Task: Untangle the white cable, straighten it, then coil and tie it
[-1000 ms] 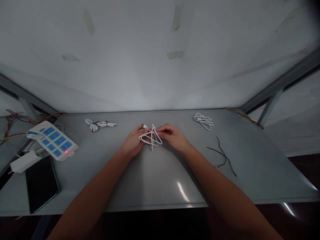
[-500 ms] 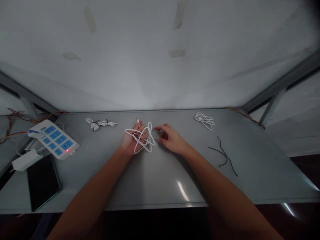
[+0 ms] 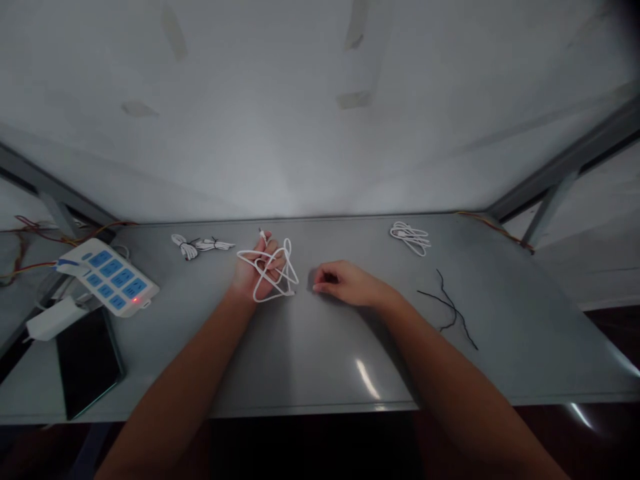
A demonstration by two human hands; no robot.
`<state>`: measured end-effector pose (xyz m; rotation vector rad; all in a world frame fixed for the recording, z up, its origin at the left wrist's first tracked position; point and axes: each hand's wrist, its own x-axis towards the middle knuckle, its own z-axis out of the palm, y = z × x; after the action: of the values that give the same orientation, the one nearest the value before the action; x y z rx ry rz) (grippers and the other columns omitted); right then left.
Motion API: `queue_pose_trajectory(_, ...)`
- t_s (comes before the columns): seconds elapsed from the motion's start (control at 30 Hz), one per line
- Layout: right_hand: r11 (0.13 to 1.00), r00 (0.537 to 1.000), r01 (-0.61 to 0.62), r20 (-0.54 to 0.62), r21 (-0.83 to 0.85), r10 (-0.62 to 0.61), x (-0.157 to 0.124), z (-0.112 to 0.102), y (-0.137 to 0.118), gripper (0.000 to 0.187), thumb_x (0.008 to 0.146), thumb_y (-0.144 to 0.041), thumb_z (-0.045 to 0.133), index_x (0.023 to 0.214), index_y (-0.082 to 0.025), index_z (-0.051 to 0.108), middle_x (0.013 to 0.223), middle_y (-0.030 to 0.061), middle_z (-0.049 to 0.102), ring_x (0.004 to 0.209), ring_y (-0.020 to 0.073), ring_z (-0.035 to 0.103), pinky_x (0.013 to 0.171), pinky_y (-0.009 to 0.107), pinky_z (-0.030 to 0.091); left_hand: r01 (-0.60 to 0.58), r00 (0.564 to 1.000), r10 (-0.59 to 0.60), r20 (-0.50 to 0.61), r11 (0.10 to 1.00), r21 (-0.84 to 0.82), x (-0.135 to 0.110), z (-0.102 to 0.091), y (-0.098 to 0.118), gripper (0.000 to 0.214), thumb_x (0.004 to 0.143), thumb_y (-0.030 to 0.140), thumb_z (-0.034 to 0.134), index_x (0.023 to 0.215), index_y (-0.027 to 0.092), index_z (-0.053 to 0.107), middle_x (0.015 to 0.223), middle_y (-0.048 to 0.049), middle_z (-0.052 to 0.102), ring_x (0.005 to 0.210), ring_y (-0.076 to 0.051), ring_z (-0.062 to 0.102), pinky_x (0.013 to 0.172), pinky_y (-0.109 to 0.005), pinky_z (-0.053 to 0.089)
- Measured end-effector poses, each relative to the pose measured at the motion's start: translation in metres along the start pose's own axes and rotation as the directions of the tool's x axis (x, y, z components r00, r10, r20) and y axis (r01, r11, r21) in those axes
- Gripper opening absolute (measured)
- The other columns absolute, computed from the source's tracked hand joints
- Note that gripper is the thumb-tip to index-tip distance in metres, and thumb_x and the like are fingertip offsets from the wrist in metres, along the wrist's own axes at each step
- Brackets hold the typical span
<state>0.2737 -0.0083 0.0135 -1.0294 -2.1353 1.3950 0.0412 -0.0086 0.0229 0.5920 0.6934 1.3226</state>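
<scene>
My left hand (image 3: 253, 272) is closed around a loosely looped white cable (image 3: 273, 273); the loops hang over its fingers and a plug end sticks up above the fingertips. My right hand (image 3: 340, 283) rests on the grey table (image 3: 310, 353) a little to the right of the cable, fingers curled into a loose fist with nothing visible in them. It does not touch the cable.
Two tied white cable bundles (image 3: 200, 246) lie at the back left, another white coil (image 3: 410, 237) at the back right. Black twist ties (image 3: 450, 310) lie to the right. A white and blue power strip (image 3: 110, 280), a white adapter (image 3: 53, 319) and a dark phone (image 3: 87, 360) are at the left.
My right hand let go of the cable and drew back to the right, curling shut on the table. My left hand carried the looped cable leftward and slightly back.
</scene>
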Motion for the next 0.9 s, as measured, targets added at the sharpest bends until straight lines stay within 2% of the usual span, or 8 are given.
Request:
queue_pose_trajectory(0.13, 0.996, 0.996, 0.068, -0.046, -0.05, -0.07, -0.003, -0.005, 0.001, 0.014, 0.089, -0.025, 0.074, 0.101, -0.019, 0.071, 0.092, 0.0031, 0.068, 0.083, 0.0185, 0.06, 0.079, 0.032, 0.049, 0.024, 1.0, -0.019, 0.024, 0.975, -0.221, 0.003, -0.002, 0.007, 0.016, 0.101, 0.017, 0.058, 0.088, 0.022, 0.066, 0.058, 0.0056, 0.036, 0.047, -0.007, 0.033, 0.045, -0.02, 0.034)
queue_pose_trajectory(0.23, 0.946, 0.972, 0.21, -0.048, -0.248, -0.229, 0.0, 0.012, -0.004, 0.041, 0.085, -0.03, 0.082, 0.122, -0.018, 0.07, 0.114, 0.0111, 0.066, 0.108, 0.0258, 0.058, 0.1, 0.043, 0.046, 0.07, 0.997, -0.06, 0.042, 0.954, -0.293, 0.003, -0.002, 0.005, 0.029, 0.106, 0.015, 0.044, 0.089, 0.021, 0.067, 0.058, 0.0046, 0.039, 0.046, -0.008, 0.037, 0.044, -0.02, 0.037)
queue_pose_trajectory(0.33, 0.895, 0.962, 0.233, -0.042, -0.38, -0.269, 0.006, 0.037, -0.009, 0.051, 0.087, -0.036, 0.082, 0.132, -0.018, 0.067, 0.126, 0.0157, 0.061, 0.117, 0.0302, 0.053, 0.106, 0.049, 0.042, 0.075, 0.997, -0.066, 0.043, 0.958, -0.278, 0.001, -0.002, 0.002, 0.029, 0.107, 0.018, 0.044, 0.089, 0.021, 0.067, 0.058, 0.0044, 0.04, 0.046, -0.009, 0.038, 0.045, -0.021, 0.037)
queue_pose_trajectory(0.5, 0.903, 0.951, 0.272, -0.049, -0.333, -0.304, 0.014, 0.049, -0.012, 0.007, 0.095, -0.026, 0.072, 0.098, -0.022, 0.077, 0.111, 0.0092, 0.068, 0.107, 0.0246, 0.057, 0.101, 0.043, 0.044, 0.022, 1.0, -0.025, -0.012, 0.978, -0.209, 0.004, -0.005, 0.003, 0.02, 0.104, 0.017, 0.054, 0.089, 0.02, 0.067, 0.059, 0.0051, 0.038, 0.047, -0.008, 0.036, 0.045, -0.021, 0.034)
queue_pose_trajectory(0.6, 0.969, 0.972, 0.231, -0.022, -0.093, -0.234, 0.012, 0.026, -0.007, 0.012, 0.098, -0.021, 0.064, 0.09, -0.02, 0.074, 0.093, 0.004, 0.072, 0.091, 0.0188, 0.062, 0.088, 0.035, 0.047, -0.061, 0.995, 0.049, -0.085, 0.986, -0.152, 0.012, -0.012, 0.004, 0.012, 0.1, 0.018, 0.061, 0.089, 0.02, 0.067, 0.057, 0.0063, 0.037, 0.048, -0.009, 0.037, 0.048, -0.02, 0.038)
queue_pose_trajectory(0.7, 0.996, 0.996, 0.01, -0.092, 0.088, -0.002, 0.0, -0.014, 0.003, 0.017, 0.096, -0.029, 0.064, 0.083, -0.02, 0.071, 0.075, -0.0001, 0.068, 0.071, 0.0159, 0.06, 0.069, 0.029, 0.045, -0.202, 0.953, 0.211, -0.218, 0.977, 0.061, 0.019, -0.021, 0.005, 0.004, 0.096, 0.024, 0.068, 0.093, 0.021, 0.066, 0.056, 0.0065, 0.046, 0.049, -0.01, 0.043, 0.059, -0.024, 0.051)
queue_pose_trajectory(0.77, 0.982, 0.945, -0.058, -0.307, 0.181, 0.112, -0.011, -0.043, 0.011, 0.018, 0.088, -0.031, 0.073, 0.075, -0.021, 0.068, 0.064, -0.0025, 0.063, 0.062, 0.0146, 0.055, 0.061, 0.028, 0.041, -0.263, 0.918, 0.308, -0.252, 0.944, 0.198, 0.022, -0.028, 0.008, 0.008, 0.096, 0.029, 0.07, 0.095, 0.021, 0.066, 0.059, 0.0055, 0.053, 0.052, -0.011, 0.049, 0.069, -0.03, 0.057)
queue_pose_trajectory(0.9, 0.886, 0.777, 0.105, -0.593, 0.452, 0.21, -0.034, -0.089, 0.019, 0.013, 0.088, -0.03, 0.073, 0.08, -0.02, 0.072, 0.073, 0.0021, 0.071, 0.063, 0.0143, 0.059, 0.061, 0.029, 0.045, -0.346, 0.862, 0.427, -0.275, 0.89, 0.296, 0.026, -0.04, 0.019, 0.014, 0.096, 0.033, 0.071, 0.095, 0.02, 0.066, 0.065, 0.0038, 0.057, 0.058, -0.011, 0.055, 0.075, -0.03, 0.058)
